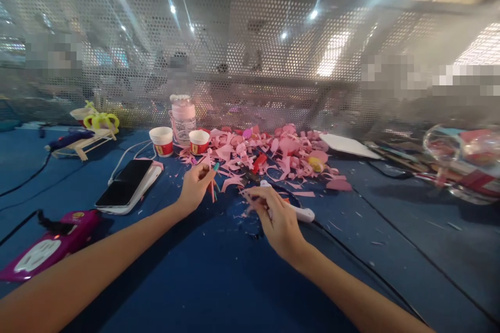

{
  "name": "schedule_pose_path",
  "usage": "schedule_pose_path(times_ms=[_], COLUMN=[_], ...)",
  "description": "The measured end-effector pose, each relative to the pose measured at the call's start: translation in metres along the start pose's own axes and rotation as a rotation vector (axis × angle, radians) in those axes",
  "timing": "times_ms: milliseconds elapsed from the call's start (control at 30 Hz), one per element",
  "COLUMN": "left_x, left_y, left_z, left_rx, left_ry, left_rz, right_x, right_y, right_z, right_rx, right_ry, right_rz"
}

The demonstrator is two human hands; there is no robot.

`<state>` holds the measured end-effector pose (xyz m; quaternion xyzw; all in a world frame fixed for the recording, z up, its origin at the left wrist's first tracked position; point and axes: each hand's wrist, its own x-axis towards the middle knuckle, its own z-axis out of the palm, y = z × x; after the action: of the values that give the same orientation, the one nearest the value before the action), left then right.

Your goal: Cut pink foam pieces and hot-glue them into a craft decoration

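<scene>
My left hand (194,187) is closed in a pinch on a thin pink strip (213,191) that hangs down from the fingers. A small teal piece (216,166) shows at its fingertips. To the right, my right hand (278,221) has thumb and fingers drawn together low over the table. What lies between them, if anything, is too small to make out. A white tool with a black cable (305,214), possibly a glue gun, lies partly hidden behind that hand. Beyond both hands spreads a heap of pink cut scraps (289,145), with a red piece (259,163) among them.
Two paper cups (161,143) and a pink-lidded bottle (183,117) stand behind the left hand. A phone (127,182), a purple power strip (54,247) and a blue glue gun (72,139) lie left. Cables cross the right side; a perforated metal screen (269,62) stands behind.
</scene>
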<state>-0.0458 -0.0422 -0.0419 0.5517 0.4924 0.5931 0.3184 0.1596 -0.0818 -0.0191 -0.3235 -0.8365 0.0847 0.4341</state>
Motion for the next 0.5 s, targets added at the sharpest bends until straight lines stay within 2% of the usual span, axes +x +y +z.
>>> schedule_pose_path(times_ms=[67, 133, 233, 300, 500], left_x=[0.0012, 0.0029, 0.0041, 0.0042, 0.0058], left_y=[0.0001, -0.0002, -0.0013, -0.0023, -0.0047], left_z=[-0.0009, -0.0015, -0.0008, -0.0002, -0.0059], left_rx=[0.076, 0.084, 0.025, 0.019, 0.309], left_ry=[0.026, 0.001, -0.105, -0.131, 0.032], left_rz=[-0.012, -0.048, -0.119, -0.135, -0.072], right_x=[0.0009, 0.0023, 0.0044, 0.0049, 0.0021], right_y=[-0.0013, -0.0017, 0.0011, 0.0043, 0.0035], right_z=[0.0014, 0.0010, -0.0004, -0.0001, 0.0023], right_rx=[-0.026, -0.031, -0.017, -0.018, -0.049], right_ry=[0.019, -0.018, -0.055, -0.041, -0.109], right_rz=[-0.083, -0.120, -0.087, -0.057, -0.105])
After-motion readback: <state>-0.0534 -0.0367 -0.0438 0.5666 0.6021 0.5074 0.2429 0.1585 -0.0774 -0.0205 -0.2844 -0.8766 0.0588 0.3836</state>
